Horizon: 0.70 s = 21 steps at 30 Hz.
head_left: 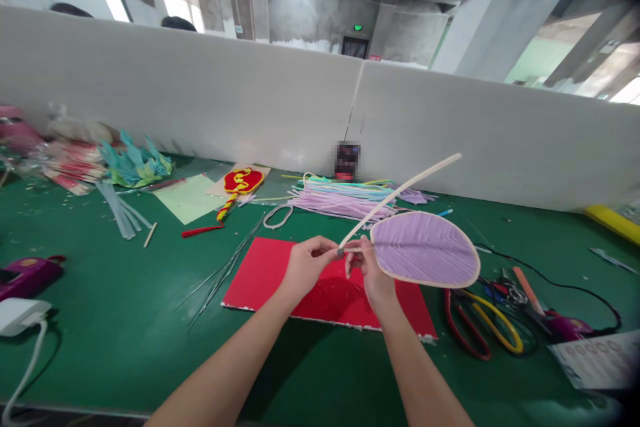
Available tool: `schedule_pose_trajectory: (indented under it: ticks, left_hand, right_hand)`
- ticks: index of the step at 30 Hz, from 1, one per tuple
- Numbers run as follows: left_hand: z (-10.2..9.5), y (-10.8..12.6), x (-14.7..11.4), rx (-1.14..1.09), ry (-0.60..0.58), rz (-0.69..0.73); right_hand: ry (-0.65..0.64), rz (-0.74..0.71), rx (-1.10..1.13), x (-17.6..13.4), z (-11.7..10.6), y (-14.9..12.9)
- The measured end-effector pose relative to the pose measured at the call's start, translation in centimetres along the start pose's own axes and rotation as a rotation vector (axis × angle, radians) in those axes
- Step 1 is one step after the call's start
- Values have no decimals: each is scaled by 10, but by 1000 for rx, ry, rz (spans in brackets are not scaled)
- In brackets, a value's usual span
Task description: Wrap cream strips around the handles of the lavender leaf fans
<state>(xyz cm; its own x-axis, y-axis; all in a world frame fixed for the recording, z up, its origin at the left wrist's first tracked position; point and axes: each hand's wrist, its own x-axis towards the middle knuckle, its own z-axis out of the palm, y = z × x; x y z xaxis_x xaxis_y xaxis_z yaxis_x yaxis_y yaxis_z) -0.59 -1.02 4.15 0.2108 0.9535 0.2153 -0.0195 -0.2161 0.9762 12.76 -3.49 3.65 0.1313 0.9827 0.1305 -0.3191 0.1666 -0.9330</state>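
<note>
Fingers [369,252] pinching cream strip [425,173], purple fan [425,249], red board [327,300] beneath

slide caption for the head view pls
The left hand and right hand hold a purple fan and pale strip over a red board.

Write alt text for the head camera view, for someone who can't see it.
A person's left hand and right hand hold a lilac oval fan and a long cream strip above a red board on a green table. Behind the board lie a bundle of pastel stems and a small red-and-yellow fan.
</note>
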Motion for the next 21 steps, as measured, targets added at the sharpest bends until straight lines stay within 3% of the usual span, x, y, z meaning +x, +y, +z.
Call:
schedule_pose_trajectory:
  ticks: [10, 21]
  left_hand:
    - [2, 5, -4, 226, 57, 146]
    - [0, 1, -4, 209, 39, 199]
  right_hand:
    - [32, -33, -61, -1, 1, -1]
    - [30, -23, -101, -4, 6, -5]
